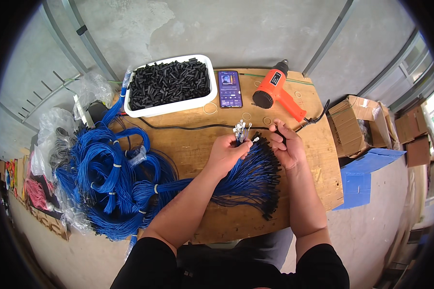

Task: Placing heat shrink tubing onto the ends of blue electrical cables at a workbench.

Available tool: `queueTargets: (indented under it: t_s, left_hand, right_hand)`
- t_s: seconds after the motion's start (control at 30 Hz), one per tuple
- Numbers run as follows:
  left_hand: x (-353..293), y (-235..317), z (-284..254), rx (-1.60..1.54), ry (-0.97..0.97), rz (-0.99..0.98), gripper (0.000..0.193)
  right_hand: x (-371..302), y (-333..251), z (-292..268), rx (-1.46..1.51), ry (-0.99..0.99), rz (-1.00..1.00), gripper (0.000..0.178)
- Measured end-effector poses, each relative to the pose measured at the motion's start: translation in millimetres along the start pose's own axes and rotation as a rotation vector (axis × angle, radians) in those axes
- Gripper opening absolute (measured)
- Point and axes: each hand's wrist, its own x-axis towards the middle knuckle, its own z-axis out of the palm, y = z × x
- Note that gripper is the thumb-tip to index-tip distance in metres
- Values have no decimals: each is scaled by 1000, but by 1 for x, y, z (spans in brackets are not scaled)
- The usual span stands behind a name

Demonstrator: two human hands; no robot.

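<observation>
My left hand [229, 153] is closed around several blue wires, whose white and metallic tips [242, 129] stick up above the fingers. From there a fan of blue wires [243, 180] spreads over the table, many of its ends capped with black sleeves [271, 204]. Just to the right, my right hand [289, 147] is raised with its fingers curled around a small black sleeve [280, 137], mostly hidden by the fingers. A gap separates the two hands. Large tied coils of blue wire [103, 166] lie left of my left forearm.
Behind the hands on the wooden table [318, 176] are a white tub [171, 110] heaped with black sleeves, a phone [230, 90] and an orange heat gun [275, 89]. A black cord [193, 127] crosses the tabletop. Cardboard boxes [349, 125] stand right of the table.
</observation>
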Motion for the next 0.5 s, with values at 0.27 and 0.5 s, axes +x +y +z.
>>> queueTargets:
  t_s: [0.27, 0.5]
  left_hand:
    - [2, 1, -2, -19, 10, 7, 12]
    - [1, 5, -4, -45, 34, -6, 12]
  right_hand:
    - [-5, 11, 11, -342, 40, -117, 11]
    - [-14, 17, 30, -602, 31, -101, 7]
